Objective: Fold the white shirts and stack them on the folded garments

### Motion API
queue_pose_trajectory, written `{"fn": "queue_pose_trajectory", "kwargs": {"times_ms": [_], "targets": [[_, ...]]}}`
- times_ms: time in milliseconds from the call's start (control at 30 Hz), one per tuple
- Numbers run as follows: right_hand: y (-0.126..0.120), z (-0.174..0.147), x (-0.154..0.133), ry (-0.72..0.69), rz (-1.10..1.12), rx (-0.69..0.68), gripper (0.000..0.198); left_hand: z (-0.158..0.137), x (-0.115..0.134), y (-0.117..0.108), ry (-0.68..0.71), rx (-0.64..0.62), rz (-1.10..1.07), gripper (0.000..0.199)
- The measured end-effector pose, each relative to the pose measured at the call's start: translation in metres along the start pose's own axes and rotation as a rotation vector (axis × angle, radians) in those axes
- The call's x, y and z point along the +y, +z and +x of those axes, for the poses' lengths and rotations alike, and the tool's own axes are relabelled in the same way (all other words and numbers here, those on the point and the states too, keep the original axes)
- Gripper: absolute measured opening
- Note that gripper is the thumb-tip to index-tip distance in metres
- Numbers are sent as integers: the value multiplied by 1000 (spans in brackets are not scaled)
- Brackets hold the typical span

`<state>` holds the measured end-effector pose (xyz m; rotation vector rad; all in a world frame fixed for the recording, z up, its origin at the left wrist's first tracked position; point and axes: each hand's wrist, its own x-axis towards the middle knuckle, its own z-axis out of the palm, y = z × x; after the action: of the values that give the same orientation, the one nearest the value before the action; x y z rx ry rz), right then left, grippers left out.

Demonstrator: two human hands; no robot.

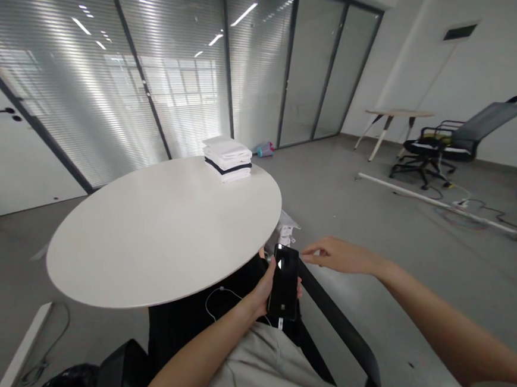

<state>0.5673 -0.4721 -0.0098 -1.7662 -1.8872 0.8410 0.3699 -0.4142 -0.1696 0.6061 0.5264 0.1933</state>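
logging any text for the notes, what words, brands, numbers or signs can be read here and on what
None can be read.
Phone in the left hand: dark screen, only small white marks, no legible text.
Folded clothes on the round table: no label visible.
Right hand: holds nothing.

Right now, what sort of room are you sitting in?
Most likely a sparsely furnished office or meeting room: glass partition walls with blinds, a round white table, and a mesh office chair by the far wall.
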Motion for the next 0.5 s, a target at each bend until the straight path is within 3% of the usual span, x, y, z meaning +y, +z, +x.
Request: {"fn": "queue_pose_trajectory", "kwargs": {"times_ms": [100,167,300,433,500], "targets": [[4,-8,14,32,14,-133,51,0,5,3,51,-21,-3,99],[16,-13,29,159,77,-182,62,0,9,5,62,-23,-19,101],[68,-21,53,371,407,-314,68,5,13,3,51,-51,-19,102],[127,-22,55,333,843,-203,79,11,14,-2,94,-103,3,101],[146,-18,56,324,930,-112,82,13,15,-3,175,-85,13,96]]}}
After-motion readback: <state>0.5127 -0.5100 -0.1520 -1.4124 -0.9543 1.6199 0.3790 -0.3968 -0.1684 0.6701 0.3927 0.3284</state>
